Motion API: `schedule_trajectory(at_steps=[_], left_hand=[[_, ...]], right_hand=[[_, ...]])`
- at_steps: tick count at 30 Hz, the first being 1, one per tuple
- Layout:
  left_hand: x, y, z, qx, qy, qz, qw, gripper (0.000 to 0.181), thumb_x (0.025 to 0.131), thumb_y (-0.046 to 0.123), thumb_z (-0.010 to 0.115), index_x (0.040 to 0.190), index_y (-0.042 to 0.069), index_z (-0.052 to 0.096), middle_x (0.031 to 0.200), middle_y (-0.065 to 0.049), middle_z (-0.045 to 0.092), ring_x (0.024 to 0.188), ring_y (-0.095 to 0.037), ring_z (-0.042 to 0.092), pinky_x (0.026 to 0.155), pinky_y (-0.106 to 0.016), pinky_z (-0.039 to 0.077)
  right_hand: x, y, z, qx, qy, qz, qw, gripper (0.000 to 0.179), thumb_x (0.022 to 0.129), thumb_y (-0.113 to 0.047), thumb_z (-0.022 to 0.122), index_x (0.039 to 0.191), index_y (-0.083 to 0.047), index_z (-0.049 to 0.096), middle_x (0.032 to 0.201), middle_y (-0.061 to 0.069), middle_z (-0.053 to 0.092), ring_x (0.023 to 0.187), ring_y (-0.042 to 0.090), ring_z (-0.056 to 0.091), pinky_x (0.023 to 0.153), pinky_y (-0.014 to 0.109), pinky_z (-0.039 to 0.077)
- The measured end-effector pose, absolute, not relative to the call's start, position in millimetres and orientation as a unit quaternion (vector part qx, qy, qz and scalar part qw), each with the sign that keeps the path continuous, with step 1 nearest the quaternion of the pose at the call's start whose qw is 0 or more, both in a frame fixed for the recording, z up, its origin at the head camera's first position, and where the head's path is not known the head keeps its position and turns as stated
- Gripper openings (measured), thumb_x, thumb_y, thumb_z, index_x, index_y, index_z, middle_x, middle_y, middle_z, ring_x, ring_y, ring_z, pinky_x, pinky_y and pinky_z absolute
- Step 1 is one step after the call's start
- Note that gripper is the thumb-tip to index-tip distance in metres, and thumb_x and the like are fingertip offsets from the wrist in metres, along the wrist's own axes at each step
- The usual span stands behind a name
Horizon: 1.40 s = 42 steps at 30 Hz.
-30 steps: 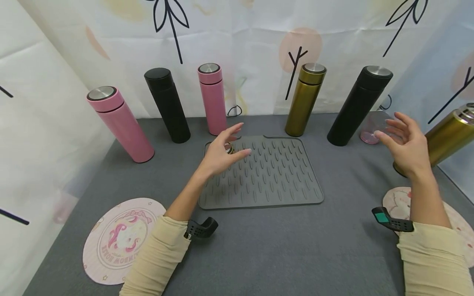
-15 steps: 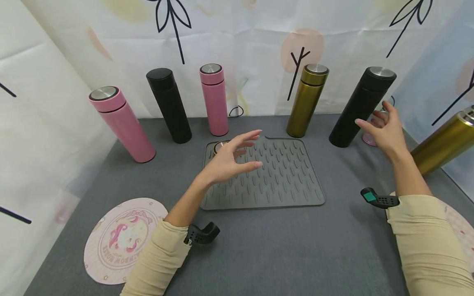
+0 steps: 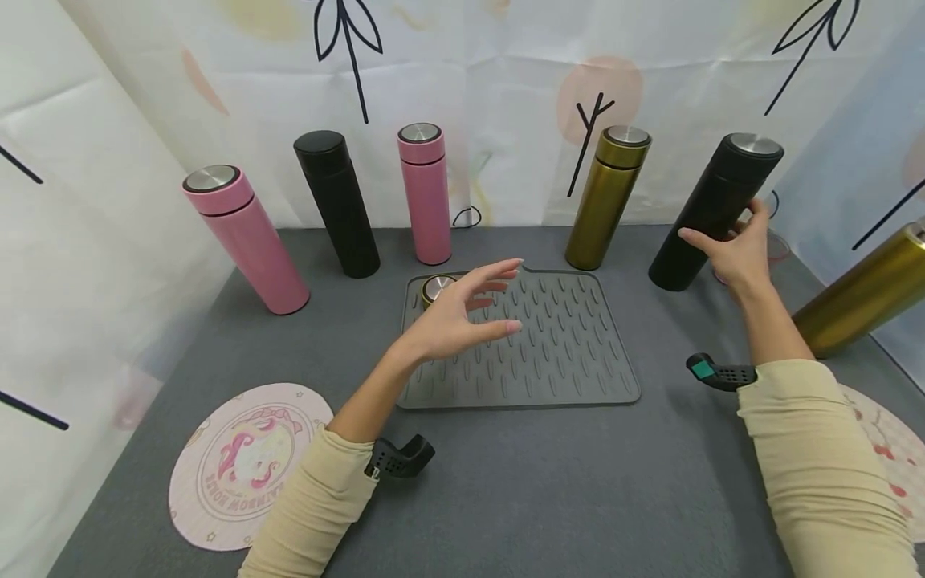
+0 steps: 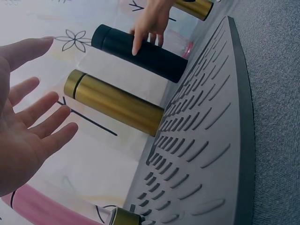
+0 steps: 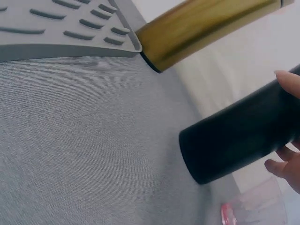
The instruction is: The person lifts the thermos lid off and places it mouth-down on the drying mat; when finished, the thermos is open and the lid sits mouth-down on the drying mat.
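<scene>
My right hand [image 3: 740, 249] is around the middle of the right-hand black thermos bottle [image 3: 704, 213], thumb across its near side and fingers behind. In the right wrist view the black bottle's base shows close to the cloth. My left hand [image 3: 458, 313] hovers over the grey ridged mat [image 3: 542, 353], fingers spread, thumb apart, holding nothing. Just behind it a gold lid with a steel top [image 3: 437, 287] sits on the mat's back left corner, partly covered by the hand. The left wrist view shows this hand's palm [image 4: 18, 154] and spread fingers.
At the back stand a gold thermos [image 3: 607, 201], a pink one [image 3: 425, 197], a second black one [image 3: 338, 205] and another pink one [image 3: 249, 241]. A lidless gold thermos [image 3: 860, 289] stands far right, near a clear pinkish cup [image 5: 255, 206]. Round placemats [image 3: 246, 466] lie at both sides.
My right hand has moved left from beside the lidless gold thermos to the black bottle and come around it. My left hand has shifted slightly right, uncovering the gold lid.
</scene>
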State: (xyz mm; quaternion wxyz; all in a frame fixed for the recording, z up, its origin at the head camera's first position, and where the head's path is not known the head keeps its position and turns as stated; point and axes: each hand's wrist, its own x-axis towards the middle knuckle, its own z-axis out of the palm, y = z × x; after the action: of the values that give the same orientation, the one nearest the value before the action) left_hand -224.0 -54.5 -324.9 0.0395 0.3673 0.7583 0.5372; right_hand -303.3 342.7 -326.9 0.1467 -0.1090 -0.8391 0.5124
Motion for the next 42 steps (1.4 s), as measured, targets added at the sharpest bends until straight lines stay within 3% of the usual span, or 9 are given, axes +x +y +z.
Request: schedule_trajectory(at_steps=[11, 21, 32, 42], left_hand=[[-225, -53, -326, 0.362, 0.757, 0.542, 0.039, 0.068, 0.087, 0.012, 0.07, 0.147, 0.012, 0.037, 0.141, -0.003, 0.044, 0.125, -0.013, 0.043, 0.104, -0.039, 0.035], [-223, -50, -328, 0.363, 0.76, 0.538, 0.034, 0.067, 0.087, 0.011, 0.07, 0.146, 0.012, 0.038, 0.14, -0.005, 0.045, 0.125, -0.014, 0.044, 0.103, -0.034, 0.035], [-222, -47, -328, 0.356, 0.765, 0.535, 0.026, 0.066, 0.087, 0.012, 0.071, 0.145, 0.011, 0.039, 0.14, -0.004, 0.045, 0.124, -0.014, 0.045, 0.102, -0.033, 0.036], [-222, -37, -332, 0.365, 0.776, 0.514, -0.031, 0.066, 0.085, 0.009, 0.073, 0.143, 0.009, 0.042, 0.137, -0.008, 0.046, 0.121, -0.015, 0.046, 0.099, -0.031, 0.04]], right_hand=[[-299, 332, -341, -0.131, -0.843, 0.461, 0.245, 0.082, 0.079, -0.036, 0.076, 0.146, -0.03, 0.03, 0.142, 0.007, 0.038, 0.127, 0.022, 0.043, 0.104, 0.038, 0.035], [-281, 312, -346, -0.009, -0.846, 0.403, 0.35, 0.078, 0.068, -0.011, 0.085, 0.136, -0.023, 0.049, 0.131, 0.001, 0.051, 0.117, 0.017, 0.049, 0.098, 0.035, 0.042], [-263, 296, -336, 0.12, -0.879, 0.314, 0.337, 0.081, 0.063, -0.001, 0.086, 0.135, -0.006, 0.049, 0.12, 0.023, 0.05, 0.111, 0.035, 0.047, 0.091, 0.054, 0.041], [-243, 272, -334, 0.194, -0.896, 0.248, 0.312, 0.082, 0.059, -0.002, 0.089, 0.132, -0.01, 0.052, 0.116, 0.023, 0.05, 0.108, 0.042, 0.049, 0.085, 0.063, 0.041]])
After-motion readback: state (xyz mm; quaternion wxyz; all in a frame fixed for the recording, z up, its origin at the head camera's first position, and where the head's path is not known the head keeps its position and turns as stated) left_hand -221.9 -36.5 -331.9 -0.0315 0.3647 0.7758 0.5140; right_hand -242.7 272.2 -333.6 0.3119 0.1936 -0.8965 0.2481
